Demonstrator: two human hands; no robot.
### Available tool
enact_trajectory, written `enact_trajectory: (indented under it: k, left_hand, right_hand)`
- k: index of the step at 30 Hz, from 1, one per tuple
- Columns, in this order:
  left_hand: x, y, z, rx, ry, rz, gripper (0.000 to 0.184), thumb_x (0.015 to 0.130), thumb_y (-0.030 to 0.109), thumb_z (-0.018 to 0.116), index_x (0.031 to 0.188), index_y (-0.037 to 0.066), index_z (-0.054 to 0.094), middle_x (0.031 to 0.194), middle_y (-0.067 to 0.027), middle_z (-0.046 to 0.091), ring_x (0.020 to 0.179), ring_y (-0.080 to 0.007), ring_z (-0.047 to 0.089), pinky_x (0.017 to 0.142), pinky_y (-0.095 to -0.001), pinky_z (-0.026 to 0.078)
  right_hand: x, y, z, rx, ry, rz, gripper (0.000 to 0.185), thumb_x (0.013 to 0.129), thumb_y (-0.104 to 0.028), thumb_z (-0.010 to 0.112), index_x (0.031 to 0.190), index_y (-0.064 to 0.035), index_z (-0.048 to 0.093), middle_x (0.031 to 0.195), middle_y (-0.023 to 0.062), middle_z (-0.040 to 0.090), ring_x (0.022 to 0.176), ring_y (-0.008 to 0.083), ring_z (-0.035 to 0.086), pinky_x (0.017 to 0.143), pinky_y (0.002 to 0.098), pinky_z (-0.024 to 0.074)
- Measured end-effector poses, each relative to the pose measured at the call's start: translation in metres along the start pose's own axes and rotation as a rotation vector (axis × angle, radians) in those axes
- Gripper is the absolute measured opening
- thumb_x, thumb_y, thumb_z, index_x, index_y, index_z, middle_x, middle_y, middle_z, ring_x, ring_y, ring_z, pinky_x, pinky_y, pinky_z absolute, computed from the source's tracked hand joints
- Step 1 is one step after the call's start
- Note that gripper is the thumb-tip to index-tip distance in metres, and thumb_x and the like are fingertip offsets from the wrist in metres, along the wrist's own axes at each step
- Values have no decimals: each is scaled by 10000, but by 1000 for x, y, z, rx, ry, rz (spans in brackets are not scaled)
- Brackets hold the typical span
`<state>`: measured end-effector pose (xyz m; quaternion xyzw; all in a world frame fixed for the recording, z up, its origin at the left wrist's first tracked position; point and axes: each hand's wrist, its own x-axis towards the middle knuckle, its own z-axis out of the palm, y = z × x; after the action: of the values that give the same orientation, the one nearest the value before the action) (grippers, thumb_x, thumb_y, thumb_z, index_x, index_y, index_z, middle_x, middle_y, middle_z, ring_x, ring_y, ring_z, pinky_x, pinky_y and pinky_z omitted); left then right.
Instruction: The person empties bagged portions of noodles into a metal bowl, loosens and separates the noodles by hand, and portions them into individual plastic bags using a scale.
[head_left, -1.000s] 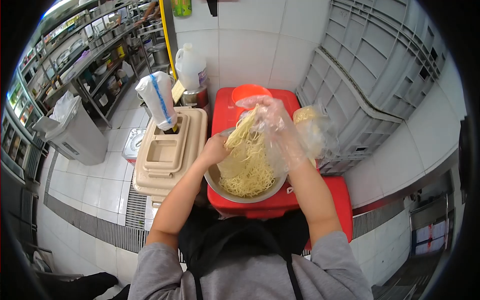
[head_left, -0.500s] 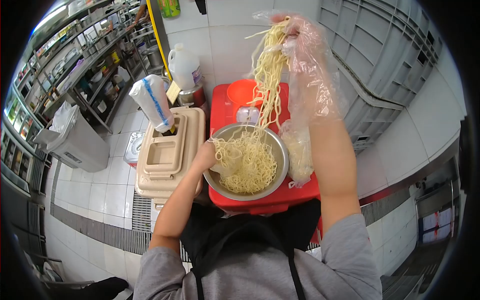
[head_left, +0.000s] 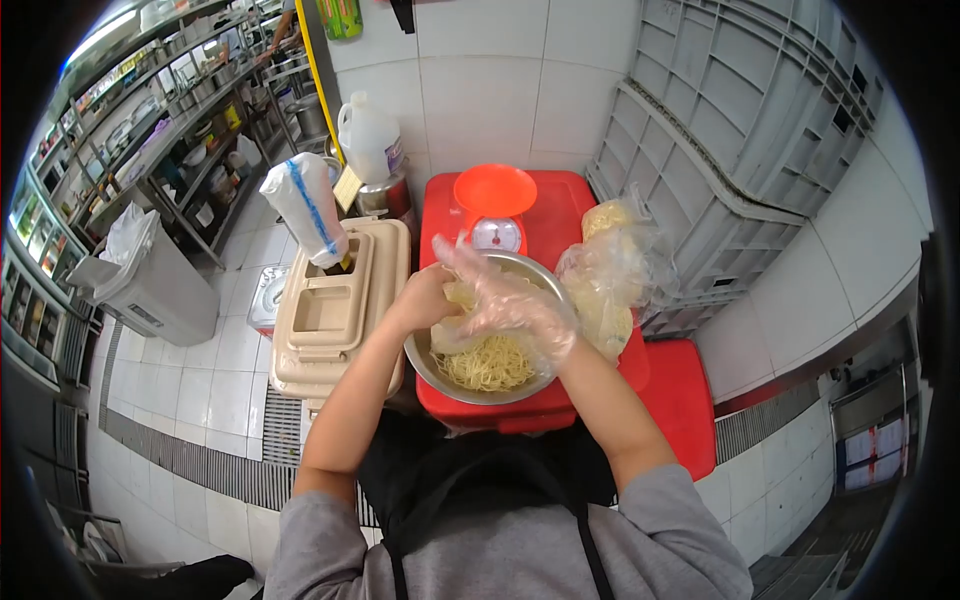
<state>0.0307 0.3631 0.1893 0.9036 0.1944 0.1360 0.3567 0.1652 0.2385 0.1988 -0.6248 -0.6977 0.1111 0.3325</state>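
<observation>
A steel bowl (head_left: 424, 372) of pale noodles (head_left: 492, 366) stands on a red surface in front of me. At its left rim, my left hand (head_left: 426, 298) is closed on a clear plastic bag (head_left: 458, 336) that hangs into the bowl. My right hand (head_left: 512, 302), in a clear plastic glove, is over the bowl beside the bag. Its fingers are spread, and it hides part of the noodles and of the bag.
Behind the bowl stands a scale with an orange pan (head_left: 495, 190). Clear bags of noodles (head_left: 604, 300) lie to the right, before stacked grey crates (head_left: 700, 190). On the left are a beige lidded bin (head_left: 320, 350), a wrapped white package (head_left: 302, 205) and a plastic jug (head_left: 368, 138).
My right hand has come down from high above the bowl, and the noodle strands it held up are no longer in it. My left hand stays by the bowl's left rim.
</observation>
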Motion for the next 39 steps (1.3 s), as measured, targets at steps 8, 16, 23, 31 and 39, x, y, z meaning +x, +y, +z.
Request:
enact_trajectory:
  k: [8,16,23,31,39]
  left_hand:
    - [-1,-20,-29,141,-151,7,392,596,-4,621,982,43,673,982,-181,622,936,-299,599,830,-359,471]
    - [4,-6,-24,-223,-80,-267,389,638,-38,554,1015,-10,642,820,-91,637,700,-159,606,617,-276,482]
    - [-10,-8,-30,-312,-59,-225,556,638,-59,526,1195,-51,532,844,-87,626,723,-152,597,629,-269,479]
    - [-6,-14,-16,-191,36,-146,571,641,-24,537,1212,-36,519,1038,-156,616,853,-214,618,716,-315,491]
    - [-23,0,0,224,287,84,570,662,-5,540,1229,-23,485,1226,-213,511,1087,-376,513,925,-396,433]
  right_hand:
    - [-2,66,21,50,-336,475,403,706,-172,700,1075,-47,596,1017,96,624,832,218,614,713,370,491]
    - [35,-38,-25,664,134,292,228,778,-170,619,912,15,620,721,39,573,637,92,553,559,250,467]
    - [27,-38,-26,148,-121,144,481,767,-147,593,1227,-31,513,1050,215,606,983,291,601,855,355,460]
    - [-14,44,49,331,99,2,686,740,-207,721,1332,-64,404,1267,156,499,1110,217,531,911,333,428]
    - [18,14,-48,152,-216,124,273,844,-275,619,915,-12,624,870,27,621,807,102,558,760,291,452]
